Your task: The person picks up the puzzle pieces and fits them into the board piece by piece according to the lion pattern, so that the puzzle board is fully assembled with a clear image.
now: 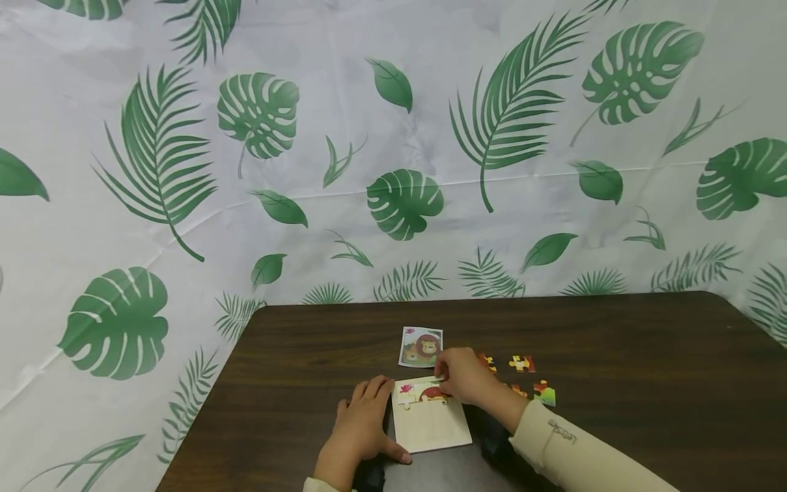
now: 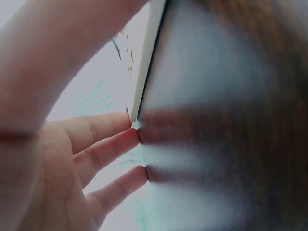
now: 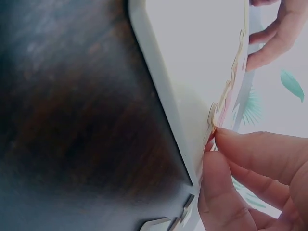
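Observation:
A pale wooden puzzle board (image 1: 432, 430) lies on the table, with joined picture pieces (image 1: 406, 394) along its far edge. My left hand (image 1: 364, 422) rests beside the board, fingers extended at its left edge and thumb by the near corner. In the left wrist view, fingertips (image 2: 126, 118) touch the table and the board's side. At the board's far right corner, my right hand (image 1: 466, 377) pinches a reddish puzzle piece (image 3: 210, 140) between thumb and index finger. Most of that piece is hidden by the fingers.
Just beyond the board lies a picture card (image 1: 421, 347) with lions on it. Several loose puzzle pieces (image 1: 522, 363) are scattered to the right, some partly behind the right hand. A leaf-patterned cloth (image 1: 332, 239) hangs behind the dark wooden table (image 1: 645, 369).

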{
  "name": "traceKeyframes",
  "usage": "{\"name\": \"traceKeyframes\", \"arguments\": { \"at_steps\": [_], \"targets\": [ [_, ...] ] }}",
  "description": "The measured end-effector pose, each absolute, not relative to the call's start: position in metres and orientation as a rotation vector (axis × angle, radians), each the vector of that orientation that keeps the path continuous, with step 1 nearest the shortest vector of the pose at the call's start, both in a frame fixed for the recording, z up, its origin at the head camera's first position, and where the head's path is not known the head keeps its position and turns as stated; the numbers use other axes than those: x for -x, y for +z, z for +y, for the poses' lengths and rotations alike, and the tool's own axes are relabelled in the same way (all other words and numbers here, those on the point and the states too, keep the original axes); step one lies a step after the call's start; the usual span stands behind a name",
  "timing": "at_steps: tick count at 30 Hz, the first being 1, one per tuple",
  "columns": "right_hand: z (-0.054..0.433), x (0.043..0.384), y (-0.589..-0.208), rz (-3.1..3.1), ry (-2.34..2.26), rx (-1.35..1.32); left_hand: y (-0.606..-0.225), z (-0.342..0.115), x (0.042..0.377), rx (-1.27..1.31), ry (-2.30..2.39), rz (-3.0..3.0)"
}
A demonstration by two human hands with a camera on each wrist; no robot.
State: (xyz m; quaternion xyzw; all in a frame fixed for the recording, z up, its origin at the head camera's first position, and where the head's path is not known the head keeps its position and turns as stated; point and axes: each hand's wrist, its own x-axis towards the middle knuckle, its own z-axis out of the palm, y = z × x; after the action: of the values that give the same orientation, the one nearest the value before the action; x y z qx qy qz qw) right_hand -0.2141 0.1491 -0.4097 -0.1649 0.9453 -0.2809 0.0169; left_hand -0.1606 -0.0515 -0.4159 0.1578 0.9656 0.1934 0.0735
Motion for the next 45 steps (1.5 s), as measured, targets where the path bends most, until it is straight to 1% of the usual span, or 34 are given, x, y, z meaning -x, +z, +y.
{"name": "traceKeyframes", "arguments": {
  "at_steps": [8, 13, 17, 21, 27, 37, 45],
  "targets": [
    [0.146, 0.215, -0.412, 2.921, -0.867, 0.533, -0.416, -0.053, 0.16, -0.467, 0.595, 2.901],
    [0.152, 0.217, -0.417, 2.916, -0.956, 0.558, -0.416, -0.052, 0.159, -0.462, 0.61, 2.887],
    [0.16, 0.22, -0.413, 2.856, -1.069, 0.582, -0.416, -0.051, 0.159, -0.468, 0.603, 2.889],
    [0.171, 0.225, -0.402, 2.835, -1.147, 0.517, -0.415, -0.051, 0.16, -0.468, 0.604, 2.896],
    [0.189, 0.235, -0.392, 2.917, -1.112, 0.45, -0.413, -0.051, 0.161, -0.47, 0.589, 2.908],
    [0.199, 0.238, -0.401, 2.927, -1.057, 0.336, -0.413, -0.051, 0.16, -0.469, 0.584, 2.901],
    [0.198, 0.239, -0.407, 2.935, -0.996, 0.339, -0.414, -0.05, 0.16, -0.468, 0.576, 2.9]
  ]
}}
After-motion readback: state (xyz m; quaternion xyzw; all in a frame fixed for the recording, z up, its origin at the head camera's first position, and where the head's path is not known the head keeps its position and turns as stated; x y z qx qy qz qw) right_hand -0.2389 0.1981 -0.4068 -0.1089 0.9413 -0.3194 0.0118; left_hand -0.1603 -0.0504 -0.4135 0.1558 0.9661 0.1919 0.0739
